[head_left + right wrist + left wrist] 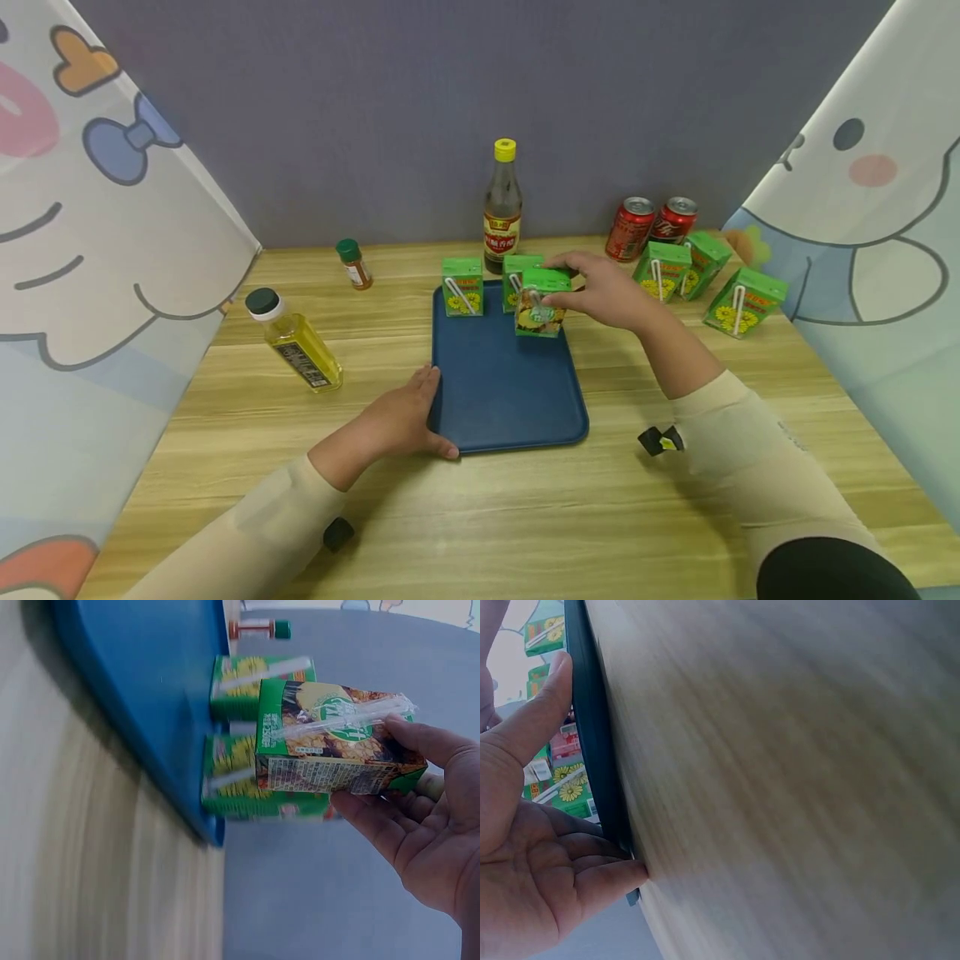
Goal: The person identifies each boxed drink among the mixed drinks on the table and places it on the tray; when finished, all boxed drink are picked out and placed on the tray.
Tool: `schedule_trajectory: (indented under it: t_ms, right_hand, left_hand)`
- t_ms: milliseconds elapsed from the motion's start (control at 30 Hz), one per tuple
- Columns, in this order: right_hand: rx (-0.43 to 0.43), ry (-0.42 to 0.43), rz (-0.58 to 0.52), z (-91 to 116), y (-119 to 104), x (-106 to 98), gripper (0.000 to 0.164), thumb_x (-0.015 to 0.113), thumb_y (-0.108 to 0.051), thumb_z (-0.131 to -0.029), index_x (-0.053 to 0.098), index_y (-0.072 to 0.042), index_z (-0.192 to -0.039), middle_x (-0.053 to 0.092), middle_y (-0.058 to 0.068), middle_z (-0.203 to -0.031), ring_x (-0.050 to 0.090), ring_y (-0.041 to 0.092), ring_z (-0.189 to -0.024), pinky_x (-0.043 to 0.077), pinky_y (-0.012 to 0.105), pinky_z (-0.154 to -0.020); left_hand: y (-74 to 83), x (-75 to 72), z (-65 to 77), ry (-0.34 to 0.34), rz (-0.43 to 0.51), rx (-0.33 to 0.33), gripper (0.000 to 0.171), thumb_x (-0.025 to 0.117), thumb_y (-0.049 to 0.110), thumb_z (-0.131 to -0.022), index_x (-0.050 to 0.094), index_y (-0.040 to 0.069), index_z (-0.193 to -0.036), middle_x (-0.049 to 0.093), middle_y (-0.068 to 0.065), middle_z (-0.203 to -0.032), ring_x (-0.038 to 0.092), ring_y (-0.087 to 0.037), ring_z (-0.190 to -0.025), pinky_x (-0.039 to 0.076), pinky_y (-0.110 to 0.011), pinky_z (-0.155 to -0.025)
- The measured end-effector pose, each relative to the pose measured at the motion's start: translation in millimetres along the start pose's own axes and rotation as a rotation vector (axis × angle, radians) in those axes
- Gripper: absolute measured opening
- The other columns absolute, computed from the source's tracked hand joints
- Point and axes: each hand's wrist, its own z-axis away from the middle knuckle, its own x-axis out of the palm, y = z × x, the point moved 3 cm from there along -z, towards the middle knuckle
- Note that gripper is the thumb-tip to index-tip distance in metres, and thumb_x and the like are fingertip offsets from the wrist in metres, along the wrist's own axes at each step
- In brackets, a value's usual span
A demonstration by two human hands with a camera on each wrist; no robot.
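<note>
A blue tray (510, 383) lies on the wooden table. My left hand (401, 421) touches its near left corner, fingers straight along the left side and thumb at the front edge. Between the thumb and fingers of my right hand (607, 292) is a green drink carton (337, 735) with a wrapped straw and brown pictures on its face. It is held over the back right of the tray. Two green cartons with yellow flowers stand at the tray's back, a left carton (462, 287) and a right carton (517, 279), the latter partly hidden behind the held one.
Behind the tray stands a dark sauce bottle (502, 208) with a yellow cap. To the left are an oil bottle (303, 350) and a small spice jar (355, 265). Red cans (630, 229) and several green cartons (745, 302) stand at the back right. A grey partition (375, 125) rises behind.
</note>
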Motion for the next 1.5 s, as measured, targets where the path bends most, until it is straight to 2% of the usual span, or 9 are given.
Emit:
schedule_trajectory:
  t_ms: [233, 433, 533, 633, 767, 933, 1233, 1367, 1500]
  right_hand:
    - [-0.061, -0.043, 0.011, -14, -20, 34, 0.059, 0.071, -0.043, -0.089, 0.054, -0.017, -0.138, 0.057, 0.003, -0.134, 0.055, 0.024, -0.120, 0.046, 0.047, -0.097]
    - [-0.066, -0.094, 0.019, -25, -28, 65, 0.057, 0.070, -0.042, -0.090, 0.053, -0.018, -0.139, 0.053, 0.005, -0.140, 0.053, 0.025, -0.125, 0.044, 0.046, -0.102]
    - [-0.072, -0.091, 0.016, -29, -30, 76, 0.056, 0.070, -0.040, -0.090, 0.054, -0.018, -0.139, 0.052, 0.005, -0.142, 0.053, 0.025, -0.126, 0.043, 0.046, -0.103]
    - [-0.074, -0.084, 0.014, -33, -33, 83, 0.056, 0.070, -0.041, -0.091, 0.052, -0.019, -0.139, 0.050, 0.004, -0.145, 0.048, 0.025, -0.133, 0.038, 0.047, -0.110]
    - [-0.081, -0.091, 0.011, -38, -37, 89, 0.057, 0.069, -0.042, -0.091, 0.051, -0.019, -0.140, 0.050, 0.004, -0.145, 0.047, 0.025, -0.134, 0.032, 0.047, -0.115]
    - [-0.105, -0.098, 0.010, -41, -41, 94, 0.056, 0.070, -0.040, -0.091, 0.052, -0.017, -0.139, 0.055, 0.004, -0.137, 0.055, 0.022, -0.121, 0.044, 0.045, -0.102]
    - [-0.119, -0.129, 0.012, -42, -47, 98, 0.059, 0.068, -0.042, -0.091, 0.050, -0.017, -0.141, 0.050, 0.005, -0.144, 0.050, 0.023, -0.129, 0.044, 0.044, -0.104]
    - [-0.118, -0.157, -0.001, -40, -45, 90, 0.065, 0.068, -0.047, -0.090, 0.047, -0.018, -0.144, 0.046, 0.004, -0.147, 0.047, 0.024, -0.132, 0.043, 0.045, -0.105]
    - [-0.111, -0.151, -0.065, -36, -41, 70, 0.070, 0.068, -0.048, -0.090, 0.043, -0.017, -0.147, 0.046, 0.004, -0.147, 0.048, 0.024, -0.132, 0.045, 0.047, -0.103]
  left_hand:
    - [-0.3, -0.3, -0.1, -0.001, -0.005, -0.004, 0.130, 0.082, 0.061, -0.067, 0.010, -0.001, -0.156, 0.008, -0.019, -0.164, 0.018, -0.033, -0.150, 0.028, -0.048, -0.117]
    - [-0.8, 0.5, 0.0, 0.004, -0.007, -0.002, 0.131, 0.082, 0.061, -0.067, 0.010, -0.002, -0.156, 0.009, -0.020, -0.163, 0.018, -0.033, -0.150, 0.028, -0.048, -0.116]
    - [-1.0, 1.7, -0.8, 0.007, -0.010, 0.001, 0.131, 0.082, 0.061, -0.067, 0.011, -0.002, -0.156, 0.010, -0.020, -0.163, 0.018, -0.033, -0.150, 0.028, -0.049, -0.116]
    - [-0.9, 2.5, -1.0, 0.006, -0.014, 0.002, 0.130, 0.082, 0.062, -0.067, 0.012, -0.003, -0.156, 0.011, -0.021, -0.163, 0.019, -0.033, -0.149, 0.029, -0.049, -0.116]
    - [-0.4, 1.6, -0.3, 0.003, -0.010, -0.005, 0.130, 0.082, 0.061, -0.067, 0.012, -0.002, -0.156, 0.011, -0.021, -0.163, 0.021, -0.034, -0.149, 0.029, -0.049, -0.116]
    - [0.1, 1.4, 0.4, -0.003, -0.008, -0.013, 0.129, 0.082, 0.060, -0.068, 0.012, -0.001, -0.156, 0.011, -0.020, -0.163, 0.024, -0.035, -0.148, 0.031, -0.050, -0.115]
    - [0.6, 1.6, 0.3, -0.007, -0.009, -0.012, 0.128, 0.082, 0.059, -0.068, 0.013, -0.002, -0.156, 0.012, -0.021, -0.163, 0.026, -0.036, -0.147, 0.032, -0.050, -0.114]
    - [0.6, 1.4, -0.8, -0.009, -0.007, -0.014, 0.128, 0.082, 0.060, -0.068, 0.011, -0.001, -0.157, 0.011, -0.020, -0.163, 0.025, -0.035, -0.147, 0.031, -0.049, -0.115]
    - [0.4, 0.7, -0.6, -0.011, -0.002, -0.018, 0.129, 0.082, 0.060, -0.068, 0.010, -0.001, -0.157, 0.010, -0.019, -0.164, 0.025, -0.036, -0.147, 0.031, -0.050, -0.114]
